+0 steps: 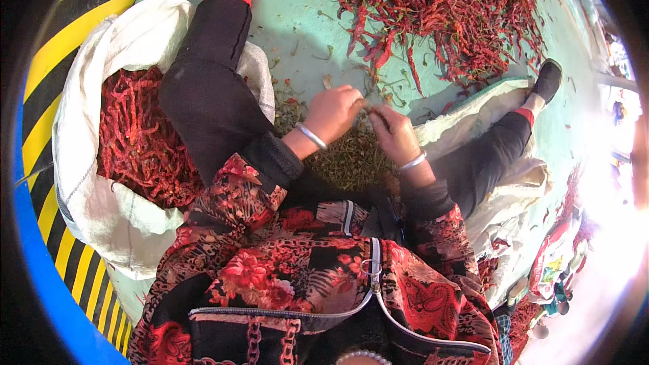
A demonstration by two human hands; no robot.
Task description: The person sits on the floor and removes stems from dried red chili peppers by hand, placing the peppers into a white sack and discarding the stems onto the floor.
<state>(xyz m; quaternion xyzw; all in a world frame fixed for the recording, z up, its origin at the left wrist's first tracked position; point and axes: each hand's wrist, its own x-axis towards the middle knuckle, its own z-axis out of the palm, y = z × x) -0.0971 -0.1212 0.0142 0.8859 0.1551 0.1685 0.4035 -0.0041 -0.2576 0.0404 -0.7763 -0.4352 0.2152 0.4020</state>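
My left hand (334,111) and my right hand (396,133) meet in front of me with curled fingers, their fingertips almost touching. Whatever may be between the fingers is too small and blurred to make out. Each wrist wears a silver-coloured bangle. Below the hands, between my legs, lies a heap of dry greenish-brown stems (355,162). Just beyond them, loose stems and scraps are scattered on the pale green floor (299,25). A large pile of dried red chili peppers (436,15) spreads farther out, many with stems attached.
Beside my left leg, an open white woven sack (76,126) holds dried red chilies (137,137). Pale sacking (476,111) lies around my outstretched right leg. Yellow-and-black striping (56,111) borders the floor at left. A printed red-and-white bag (550,263) and people (560,296) appear at lower right.
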